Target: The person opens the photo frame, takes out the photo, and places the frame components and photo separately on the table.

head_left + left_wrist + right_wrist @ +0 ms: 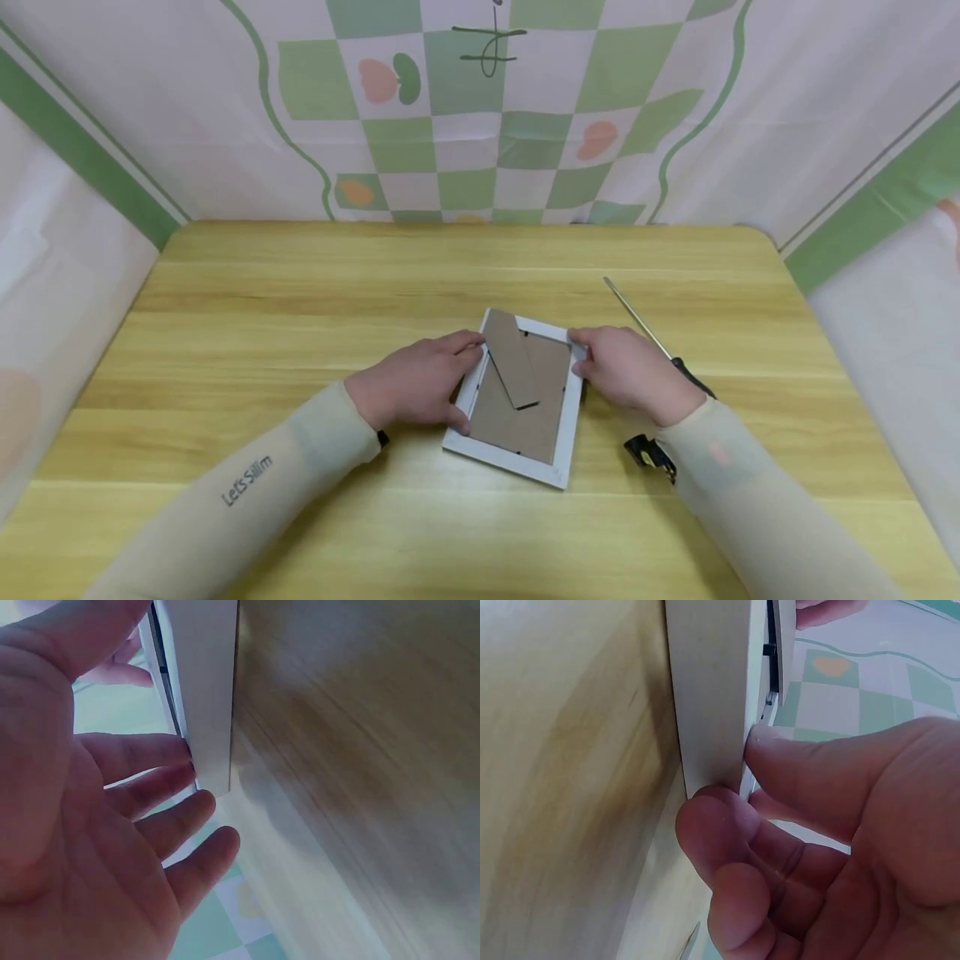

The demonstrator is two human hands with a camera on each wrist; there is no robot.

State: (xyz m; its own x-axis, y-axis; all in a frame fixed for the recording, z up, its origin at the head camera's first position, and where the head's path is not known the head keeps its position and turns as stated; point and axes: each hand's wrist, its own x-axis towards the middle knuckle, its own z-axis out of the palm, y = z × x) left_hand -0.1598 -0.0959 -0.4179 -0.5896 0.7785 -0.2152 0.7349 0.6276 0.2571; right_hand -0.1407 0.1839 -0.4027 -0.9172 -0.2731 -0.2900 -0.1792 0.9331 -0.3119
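A white picture frame (510,461) lies face down on the wooden table, turned slightly, its brown backing board (498,421) facing up. The backing's brown easel leg (513,362) slants across the upper left. My left hand (416,382) rests along the frame's left side, thumb near the lower corner. In the left wrist view its spread, nearly straight fingers (142,757) touch the frame's edge (202,690). At the upper right corner, my right hand (630,371) pinches the frame; the right wrist view shows thumb (810,769) on the rim (712,690) and forefinger at the corner.
A screwdriver (637,318) with a long metal shaft and black handle lies right of the frame, partly behind the right hand and wrist. A black device (651,457) sits at the right wrist. Patterned cloth (465,137) hangs behind the table (337,283).
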